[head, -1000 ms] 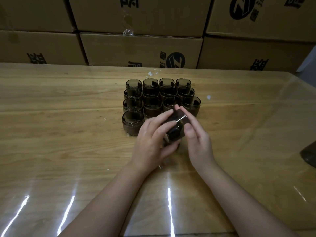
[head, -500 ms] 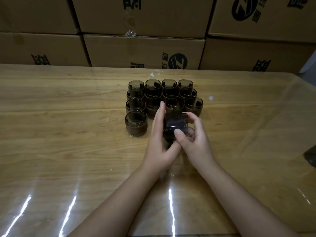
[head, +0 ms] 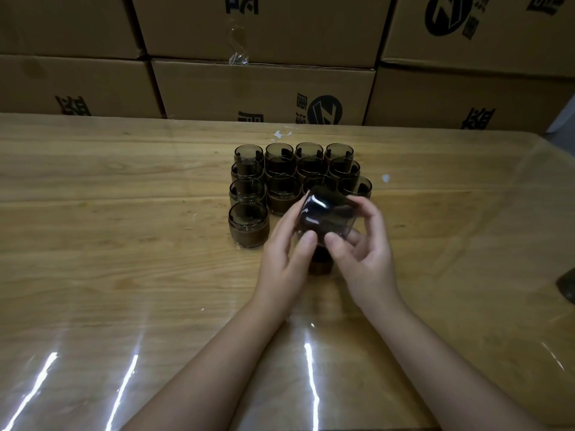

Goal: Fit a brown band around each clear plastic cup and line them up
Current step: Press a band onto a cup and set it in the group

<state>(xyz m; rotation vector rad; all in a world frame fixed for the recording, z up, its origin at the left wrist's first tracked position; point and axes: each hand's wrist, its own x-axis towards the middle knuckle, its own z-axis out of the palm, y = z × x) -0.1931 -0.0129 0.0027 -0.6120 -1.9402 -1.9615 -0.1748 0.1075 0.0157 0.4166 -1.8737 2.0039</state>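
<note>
Both hands hold one clear plastic cup (head: 326, 217) tilted above the table, just in front of the group of banded cups (head: 281, 169). My left hand (head: 287, 253) grips its left side with thumb and fingers. My right hand (head: 362, 250) pinches its right side, thumb near the lower edge. A brown band (head: 320, 264) shows below the cup between the two hands; how it sits is partly hidden. Several finished cups stand in rows, the nearest one (head: 248, 225) at the front left.
The wooden table (head: 124, 275) is covered by a glossy clear sheet. Stacked cardboard boxes (head: 264, 88) form a wall along the far edge. A dark object (head: 567, 287) sits at the right edge of view.
The cup has been turned and lifted slightly in the hands, its mouth now tilted toward the far left. Both hands shifted their grip around it.
</note>
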